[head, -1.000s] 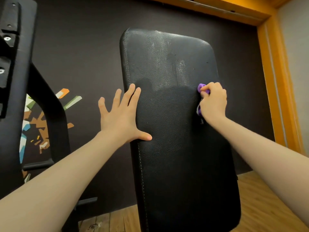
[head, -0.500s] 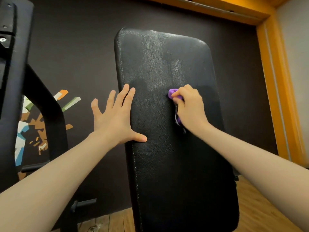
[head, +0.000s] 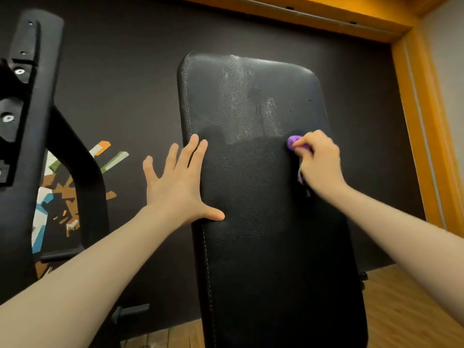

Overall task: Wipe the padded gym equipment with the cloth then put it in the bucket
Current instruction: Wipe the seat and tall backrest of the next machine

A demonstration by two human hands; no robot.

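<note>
Head view. Black padded bench back (head: 263,197), upright and slightly tilted, fills the centre; rounded top corners, stitched seam down its left edge. Left hand (head: 175,187) lies flat with fingers spread wide: two fingertips and the thumb rest on the pad's left margin, the other fingers overhang the edge against the wall behind. Right hand (head: 320,164) is curled round a purple cloth (head: 295,143), pressing it to the pad close to the right edge, at mid-height. Only a small bunch of cloth shows past the fingers; a pale scrap hangs under the palm.

Open pad surface lies between the two hands and below them. The upper part of the pad shows a greyish, streaky sheen; the lower part is darker and matte.

Surroundings: dark wall (head: 125,84) with a multicoloured geometric graphic (head: 62,192) at left; black machine frame (head: 32,109) with bolts, well apart from the pad. Orange trim (head: 424,121) runs along the top and right. Wooden floor (head: 406,310) at lower right.

Pad cover is pebbled leatherette.
</note>
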